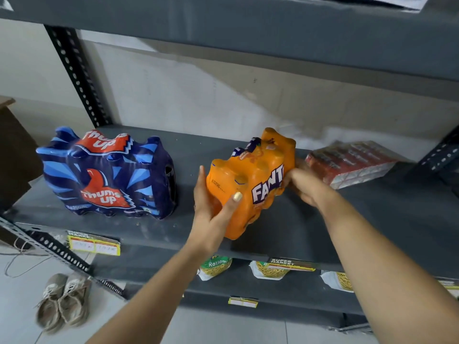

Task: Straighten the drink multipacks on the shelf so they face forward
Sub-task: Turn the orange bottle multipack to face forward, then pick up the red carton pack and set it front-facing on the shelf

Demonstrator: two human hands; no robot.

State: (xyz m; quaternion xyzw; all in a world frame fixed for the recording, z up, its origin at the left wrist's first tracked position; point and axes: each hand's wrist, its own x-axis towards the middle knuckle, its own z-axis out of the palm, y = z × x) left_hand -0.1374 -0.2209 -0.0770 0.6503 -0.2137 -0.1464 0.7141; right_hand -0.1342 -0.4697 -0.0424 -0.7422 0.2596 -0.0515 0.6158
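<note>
Hands hold the orange pack (250, 184) from both ends on the grey shelf (159, 232). The left hand (211, 214) is closed around the near left corner, thumb on the front. The right hand (301, 186) presses the right end, but how far its fingers curl I cannot tell. The pack stands turned, one corner at the shelf edge. It is better to turn it slowly around its base, without lifting, until the printed side looks forward like the blue pack (109, 172). The soft wrap may slip.
</note>
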